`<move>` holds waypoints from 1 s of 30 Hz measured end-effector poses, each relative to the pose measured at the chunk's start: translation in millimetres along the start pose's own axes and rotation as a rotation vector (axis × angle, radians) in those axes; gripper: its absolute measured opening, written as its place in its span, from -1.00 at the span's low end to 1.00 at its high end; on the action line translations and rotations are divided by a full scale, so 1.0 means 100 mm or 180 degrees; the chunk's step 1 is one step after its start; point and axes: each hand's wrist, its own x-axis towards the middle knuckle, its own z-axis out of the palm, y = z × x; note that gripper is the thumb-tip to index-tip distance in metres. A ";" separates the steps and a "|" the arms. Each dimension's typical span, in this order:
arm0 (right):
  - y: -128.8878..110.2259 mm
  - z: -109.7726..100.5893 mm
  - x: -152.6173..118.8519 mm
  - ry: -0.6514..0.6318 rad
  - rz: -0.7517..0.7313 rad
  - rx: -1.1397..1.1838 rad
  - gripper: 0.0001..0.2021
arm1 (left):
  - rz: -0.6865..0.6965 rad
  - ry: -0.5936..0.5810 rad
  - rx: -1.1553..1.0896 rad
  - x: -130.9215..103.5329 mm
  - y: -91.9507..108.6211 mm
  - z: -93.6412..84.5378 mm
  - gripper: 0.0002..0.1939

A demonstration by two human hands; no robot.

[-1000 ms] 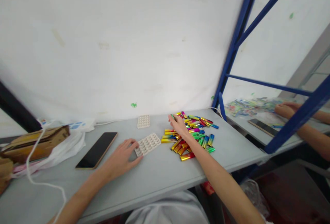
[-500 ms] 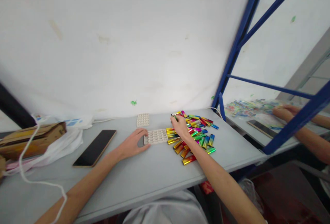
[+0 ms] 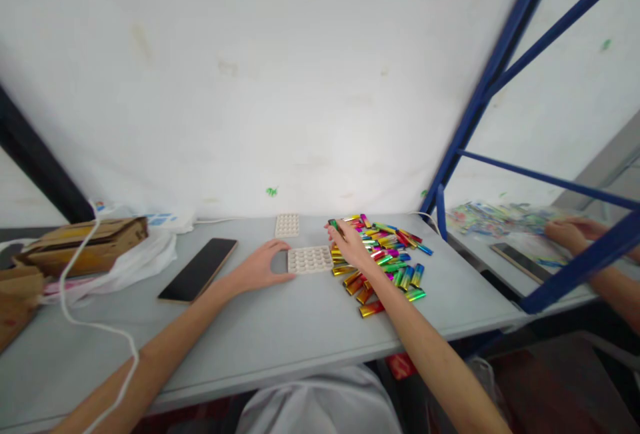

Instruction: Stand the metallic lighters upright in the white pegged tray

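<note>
My left hand [image 3: 263, 264] lies at the left end of a beige tray [image 3: 311, 260] with rows of round cups. Its thumb and fingertips straddle the tray's two left corners, with a gap between palm and edge. Over the left side of a pile of shiny metallic-coloured tubes [image 3: 373, 311], my right hand [image 3: 350, 245] is raised, fingers closed on a small green tube [image 3: 333, 224]. Most of that tube is hidden by the fingers. A second beige tray [image 3: 287, 225] lies behind the first, near the wall.
A black-screened phone [image 3: 199, 270] lies left of my left hand. Farther left are a cardboard box [image 3: 95, 247], a white plastic bag [image 3: 150, 257] and a white cable [image 3: 100, 326]. A blue metal frame [image 3: 467, 114] rises at the right; beyond it are another person's hands [image 3: 567, 234].
The view has shifted slightly. My right hand has lifted a little from the pile and turned, bringing the small green tube up. My left hand stays at the tray's left end.
</note>
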 end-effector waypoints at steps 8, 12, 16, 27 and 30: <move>-0.31 0.31 0.17 -0.0790 -0.0433 -0.0614 -0.51 | -0.0193 0.0097 -0.0320 0.00 -0.01 0.01 -0.34; -0.30 0.48 0.27 -0.0931 -0.0516 -0.0549 -0.50 | -0.0187 0.0177 -0.0407 0.00 -0.04 0.03 -0.33; -0.13 0.60 0.24 -0.0987 -0.0467 -0.0317 -0.55 | -0.0182 0.0134 -0.0452 0.00 -0.04 0.02 -0.31; -0.09 0.64 0.26 -0.1218 -0.0577 -0.0270 -0.70 | -0.0189 0.0102 -0.0367 0.01 -0.05 0.01 -0.29; -0.08 0.66 0.23 -0.1193 -0.0601 -0.0396 -0.70 | -0.0182 0.0107 -0.0338 0.01 -0.07 0.01 -0.29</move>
